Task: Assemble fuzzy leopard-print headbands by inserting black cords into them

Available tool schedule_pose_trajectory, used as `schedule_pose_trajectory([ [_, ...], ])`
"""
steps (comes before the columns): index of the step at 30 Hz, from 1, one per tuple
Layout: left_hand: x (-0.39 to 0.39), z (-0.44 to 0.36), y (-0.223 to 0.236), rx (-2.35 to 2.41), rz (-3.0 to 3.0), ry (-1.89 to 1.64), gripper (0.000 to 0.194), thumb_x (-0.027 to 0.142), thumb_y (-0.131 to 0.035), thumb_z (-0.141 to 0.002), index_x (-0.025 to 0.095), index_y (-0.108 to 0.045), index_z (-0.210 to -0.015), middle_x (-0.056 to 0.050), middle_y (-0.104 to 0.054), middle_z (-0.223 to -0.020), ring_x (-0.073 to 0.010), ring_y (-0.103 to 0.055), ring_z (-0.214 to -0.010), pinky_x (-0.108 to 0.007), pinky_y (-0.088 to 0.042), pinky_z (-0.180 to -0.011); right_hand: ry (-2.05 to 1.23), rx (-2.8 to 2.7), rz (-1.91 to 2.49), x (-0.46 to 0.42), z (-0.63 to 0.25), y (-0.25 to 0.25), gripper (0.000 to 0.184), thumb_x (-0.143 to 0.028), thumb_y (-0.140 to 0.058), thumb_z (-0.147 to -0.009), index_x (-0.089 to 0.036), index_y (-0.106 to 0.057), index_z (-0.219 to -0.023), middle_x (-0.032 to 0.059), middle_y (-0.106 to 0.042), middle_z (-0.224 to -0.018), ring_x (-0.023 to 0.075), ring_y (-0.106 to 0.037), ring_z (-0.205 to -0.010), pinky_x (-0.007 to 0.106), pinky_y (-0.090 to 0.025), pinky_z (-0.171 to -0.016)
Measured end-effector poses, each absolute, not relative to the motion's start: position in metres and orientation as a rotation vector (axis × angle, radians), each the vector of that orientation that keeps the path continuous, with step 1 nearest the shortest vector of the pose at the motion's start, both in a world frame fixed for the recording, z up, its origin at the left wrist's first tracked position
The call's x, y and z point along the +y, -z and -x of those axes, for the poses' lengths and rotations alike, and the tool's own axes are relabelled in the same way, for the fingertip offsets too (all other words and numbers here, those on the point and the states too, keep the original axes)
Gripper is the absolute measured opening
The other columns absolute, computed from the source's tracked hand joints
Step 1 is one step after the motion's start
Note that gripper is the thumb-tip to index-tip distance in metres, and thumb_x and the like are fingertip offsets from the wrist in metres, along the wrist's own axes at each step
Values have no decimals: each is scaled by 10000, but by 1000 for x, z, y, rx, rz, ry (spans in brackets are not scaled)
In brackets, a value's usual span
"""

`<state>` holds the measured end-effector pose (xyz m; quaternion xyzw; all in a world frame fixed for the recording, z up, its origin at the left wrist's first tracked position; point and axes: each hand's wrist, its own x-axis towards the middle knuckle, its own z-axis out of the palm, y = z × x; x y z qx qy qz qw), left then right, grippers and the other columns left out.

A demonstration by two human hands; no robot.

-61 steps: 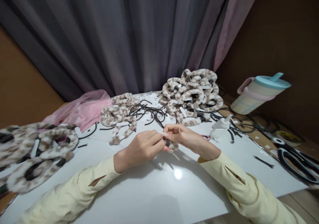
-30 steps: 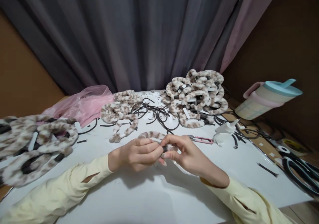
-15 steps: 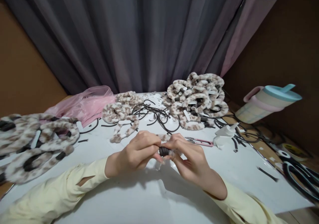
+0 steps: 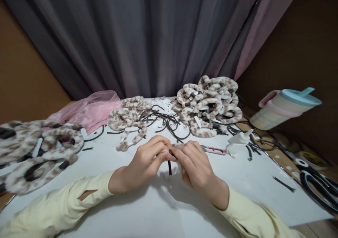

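Dark cord [image 4: 169,168] dangles over the white table [image 4: 132,209], near centre, btwn left hand [image 4: 148,158] and right hand [image 4: 196,167], both w/ fingers curled nearly closed, pinching it; exact grip partly hidden. Just right: pink-handled snips [image 4: 215,150], then a white squeeze btl [image 4: 237,144]. Far right, furry loops [image 4: 210,105] sit piled w/ white tags [image 4: 198,122].

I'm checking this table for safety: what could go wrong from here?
The dark strip between the left hand and right hand has an end hanging down, so it might slip. The pink-handled snips lie close by the right hand, blades toward it, and could nick a finger. The white nozzle bottle might tip if that hand swings outward.
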<state>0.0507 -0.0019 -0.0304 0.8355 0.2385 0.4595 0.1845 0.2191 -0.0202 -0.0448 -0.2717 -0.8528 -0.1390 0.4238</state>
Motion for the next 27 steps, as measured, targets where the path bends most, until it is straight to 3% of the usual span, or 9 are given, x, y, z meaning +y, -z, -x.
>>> schedule_pose_trajectory([
  [4,-4,-53,31,758,-2200,-1185,241,190,-441,-900,154,-503,-670,-29,-542,-763,-110,-524,-713,-210,-423,-657,360,-2094,628,-17,-218,51,218,-68,-356,-873,-73,-461,-1064,125,-590,-732,204,-463,-649,323,-311,-546],
  [11,-3,-53,30,804,-2134,-1131,236,187,-459,-893,158,-477,-660,-12,-526,-757,-101,-504,-714,-199,-401,-656,116,-2055,648,-16,-220,57,329,-29,-344,-853,-112,-465,-1147,100,-583,-780,182,-447,-664,322,-321,-572],
  [16,-5,-54,35,707,-2244,-1246,255,206,-395,-921,156,-477,-685,-28,-507,-766,-111,-496,-712,-219,-418,-654,61,-2018,597,-18,-218,59,308,-53,-365,-856,-136,-488,-1126,95,-587,-800,178,-438,-658,325,-320,-571],
  [21,-2,-50,35,603,-2456,-1447,211,212,-389,-926,150,-486,-750,-55,-504,-792,-118,-487,-722,-231,-433,-648,-73,-1898,647,-17,-220,58,449,3,-486,-804,-169,-414,-1212,60,-597,-858,153,-475,-699,309,-390,-632],
  [27,0,-48,34,507,-2617,-1540,179,198,-392,-922,149,-486,-778,-60,-511,-772,-122,-454,-685,-246,-434,-620,64,-1890,573,-18,-221,53,395,75,-486,-747,-149,-470,-1072,54,-604,-830,154,-556,-743,339,-379,-695],
])
